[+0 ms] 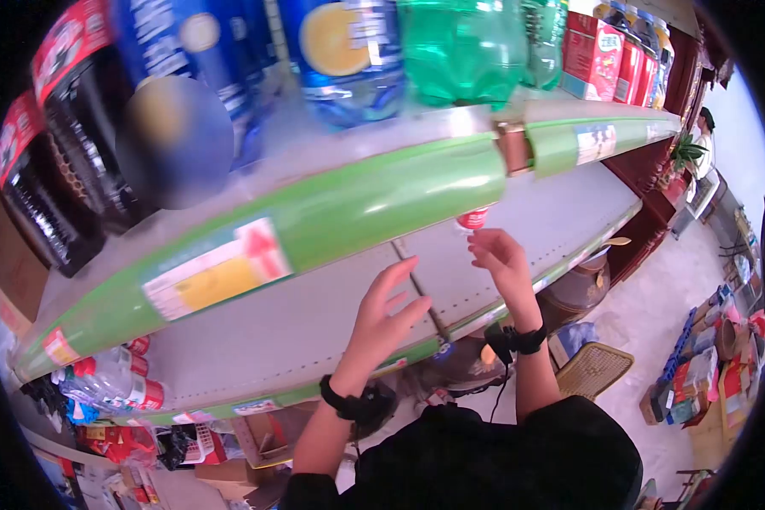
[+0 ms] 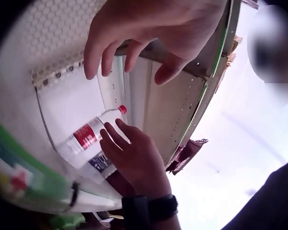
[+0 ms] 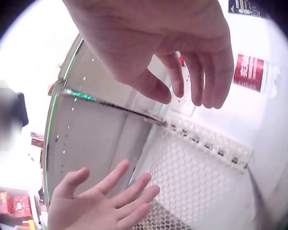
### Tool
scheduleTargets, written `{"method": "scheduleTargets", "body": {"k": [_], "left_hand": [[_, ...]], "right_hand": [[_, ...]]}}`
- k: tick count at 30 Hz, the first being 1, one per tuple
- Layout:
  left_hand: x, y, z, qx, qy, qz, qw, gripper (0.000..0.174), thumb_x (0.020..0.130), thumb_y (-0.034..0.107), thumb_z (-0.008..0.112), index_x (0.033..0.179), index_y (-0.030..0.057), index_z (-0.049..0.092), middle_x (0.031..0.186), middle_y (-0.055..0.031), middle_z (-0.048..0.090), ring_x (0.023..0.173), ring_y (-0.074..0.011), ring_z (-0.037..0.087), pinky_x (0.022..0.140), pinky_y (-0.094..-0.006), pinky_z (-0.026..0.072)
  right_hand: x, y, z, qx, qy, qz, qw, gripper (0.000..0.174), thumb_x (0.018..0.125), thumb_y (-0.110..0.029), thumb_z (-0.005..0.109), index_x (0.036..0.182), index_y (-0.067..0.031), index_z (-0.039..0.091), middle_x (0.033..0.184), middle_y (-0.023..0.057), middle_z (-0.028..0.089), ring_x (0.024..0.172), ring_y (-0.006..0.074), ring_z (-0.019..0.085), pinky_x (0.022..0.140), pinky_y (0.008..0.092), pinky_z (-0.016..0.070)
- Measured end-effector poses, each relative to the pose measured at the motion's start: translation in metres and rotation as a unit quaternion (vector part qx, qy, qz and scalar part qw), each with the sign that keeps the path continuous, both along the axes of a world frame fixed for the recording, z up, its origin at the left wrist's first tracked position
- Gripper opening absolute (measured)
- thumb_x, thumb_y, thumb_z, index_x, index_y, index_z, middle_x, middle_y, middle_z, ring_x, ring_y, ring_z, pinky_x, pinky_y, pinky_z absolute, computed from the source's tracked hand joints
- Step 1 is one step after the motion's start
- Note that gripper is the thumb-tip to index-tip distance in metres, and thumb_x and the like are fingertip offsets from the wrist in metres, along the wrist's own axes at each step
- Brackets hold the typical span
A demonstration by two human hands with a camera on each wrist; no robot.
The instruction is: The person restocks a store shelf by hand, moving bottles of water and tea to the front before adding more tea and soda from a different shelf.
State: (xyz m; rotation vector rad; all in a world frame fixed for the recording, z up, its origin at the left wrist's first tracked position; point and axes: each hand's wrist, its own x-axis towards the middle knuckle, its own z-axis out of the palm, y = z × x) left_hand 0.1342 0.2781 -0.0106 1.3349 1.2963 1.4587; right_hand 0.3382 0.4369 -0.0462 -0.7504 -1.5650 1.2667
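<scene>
On the lower shelf (image 1: 314,310) a clear bottle with a red label and red cap (image 2: 86,136) stands beside my right hand; in the head view only a bit of its red label (image 1: 473,218) shows under the upper shelf edge. My right hand (image 1: 508,263) reaches in with loosely bent fingers, its fingertips close to the bottle. Nothing sits between that thumb and the fingers (image 3: 197,76). My left hand (image 1: 387,314) hovers over the same shelf with its fingers spread, holding nothing.
Above, the upper shelf carries dark cola-coloured bottles (image 1: 85,127), blue-labelled bottles (image 1: 348,51) and green bottles (image 1: 463,51) behind a green price strip (image 1: 382,195). Clear red-capped bottles (image 1: 110,382) lie at the lower left. A woven chair (image 1: 595,370) and goods boxes (image 1: 705,365) stand at right.
</scene>
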Motion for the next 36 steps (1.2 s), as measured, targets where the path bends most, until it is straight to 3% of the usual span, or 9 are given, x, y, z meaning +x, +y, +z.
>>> {"method": "scheduleTargets", "body": {"k": [5,11,14,17,23,27,30,33,36], "left_hand": [[0.035,0.073,0.002,-0.068,-0.016,-0.08,0.994,0.069,0.092,0.02,0.073,0.153,0.005,0.043,0.157,-0.0127,0.046,0.144,-0.0307,0.045,0.115,-0.0438,0.0407],[0.056,0.144,-0.02,-0.066,-0.042,-0.069,0.995,0.087,0.085,0.025,0.077,0.158,0.0036,0.035,0.153,-0.0173,0.048,0.139,-0.0316,0.048,0.11,-0.0406,0.0436],[0.062,0.156,-0.018,-0.076,-0.084,-0.098,0.989,0.093,0.083,0.025,0.078,0.16,0.0013,0.03,0.147,-0.0165,0.052,0.134,-0.0289,0.051,0.109,-0.0376,0.0441],[0.066,0.164,-0.025,-0.065,-0.037,-0.074,0.994,0.087,0.089,0.018,0.074,0.162,0.008,0.027,0.155,-0.0144,0.046,0.138,-0.0253,0.05,0.111,-0.0419,0.043],[0.059,0.163,-0.049,0.032,0.08,-0.033,0.996,0.094,0.087,0.019,0.077,0.163,0.0069,0.024,0.164,-0.0173,0.029,0.147,-0.0291,0.041,0.116,-0.0404,0.0399],[0.05,0.111,-0.029,0.078,0.079,-0.007,0.994,0.096,0.087,0.021,0.078,0.162,0.0018,0.022,0.168,-0.022,0.02,0.156,-0.0333,0.024,0.121,-0.0426,0.0342],[0.037,0.07,-0.026,0.096,0.138,0.076,0.983,0.084,0.084,0.022,0.074,0.156,0.003,0.033,0.151,-0.0221,0.043,0.132,-0.0366,0.052,0.109,-0.0411,0.0451],[0.013,0.03,-0.018,0.079,0.165,0.088,0.979,0.088,0.086,0.026,0.074,0.157,-0.0016,0.029,0.161,-0.0274,0.032,0.144,-0.0407,0.042,0.114,-0.0417,0.0416],[-0.011,-0.006,-0.022,0.073,0.163,0.113,0.977,0.089,0.088,0.027,0.075,0.159,-0.0002,0.029,0.163,-0.029,0.029,0.15,-0.0404,0.035,0.118,-0.0426,0.0371]], "right_hand": [[0.039,0.067,0.016,0.015,-0.049,-0.027,0.998,0.048,0.096,-0.011,0.066,0.142,-0.0042,0.052,0.137,0.0146,0.061,0.118,0.0219,0.063,0.094,0.0352,0.0554],[0.028,0.124,0.002,0.074,-0.14,-0.025,0.987,0.075,0.089,-0.01,0.074,0.154,-0.0032,0.038,0.145,0.0199,0.056,0.134,0.031,0.055,0.108,0.0425,0.0484],[0.021,0.154,-0.02,0.093,-0.125,0.045,0.987,0.082,0.089,-0.009,0.075,0.159,-0.0035,0.031,0.148,0.0186,0.053,0.137,0.0301,0.052,0.11,0.0433,0.0467],[0.016,0.15,-0.009,0.056,-0.138,0.116,0.982,0.076,0.088,-0.008,0.076,0.154,-0.0017,0.038,0.145,0.0176,0.056,0.133,0.0281,0.055,0.11,0.0424,0.0481],[0.003,0.134,-0.007,0.093,-0.168,0.128,0.973,0.057,0.087,-0.007,0.078,0.138,0.0,0.054,0.13,0.0141,0.065,0.118,0.025,0.065,0.103,0.0392,0.0536],[-0.013,0.093,0.003,0.091,-0.171,0.136,0.971,0.051,0.086,-0.007,0.079,0.131,0.0008,0.058,0.126,0.0135,0.067,0.112,0.0252,0.068,0.099,0.0385,0.0559],[-0.034,0.06,0.002,0.09,-0.161,0.142,0.973,0.052,0.084,-0.007,0.08,0.13,0.0012,0.057,0.123,0.0149,0.067,0.108,0.0253,0.07,0.095,0.038,0.0576],[-0.059,0.016,0.016,0.064,-0.168,0.139,0.974,0.059,0.083,-0.011,0.083,0.133,0.0012,0.054,0.119,0.0164,0.069,0.103,0.0262,0.072,0.087,0.0381,0.0596],[-0.089,-0.017,0.022,0.167,-0.231,0.118,0.951,0.063,0.081,-0.016,0.085,0.133,0.0012,0.053,0.117,0.0167,0.069,0.098,0.0273,0.075,0.083,0.0374,0.0602]]}}
